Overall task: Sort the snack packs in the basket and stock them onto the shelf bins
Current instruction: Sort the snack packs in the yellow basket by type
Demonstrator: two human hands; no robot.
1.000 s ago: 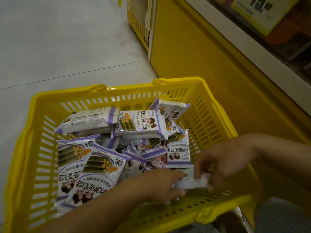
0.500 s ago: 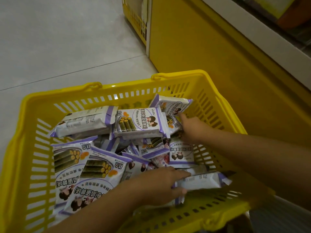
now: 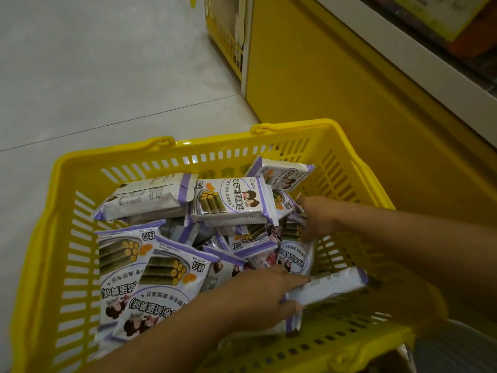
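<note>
A yellow plastic basket (image 3: 188, 148) sits on a grey floor (image 3: 94, 63) beside a yellow shelf base (image 3: 336, 90). The basket is heaped with snack packs (image 3: 158, 267), white with purple ends and pictures of green rolls. They lie at all angles, some face up and some back up, overlapping from the left wall to the right wall.

The left hand (image 3: 269, 294) is at the basket's near edge, toward the near right corner. Its fingers and thumb are curled round one end of a white pack (image 3: 333, 285), which lies back up with its other end toward the right wall. More packs may be bunched under it in the same grip, but that is hard to tell. The right hand (image 3: 316, 215) reaches in along the right wall, its fingers pushed down among the packs. Whether they grip one cannot be told.

The packs look light and puffed with air. Their film looks slick and crinkly, so one pack would likely slide against its neighbours. The rolls inside are probably brittle, and a hard squeeze could crush them. The best hold is likely across the flat middle of a pack, thumb on one face and fingers on the other, or by a crimped purple end.
</note>
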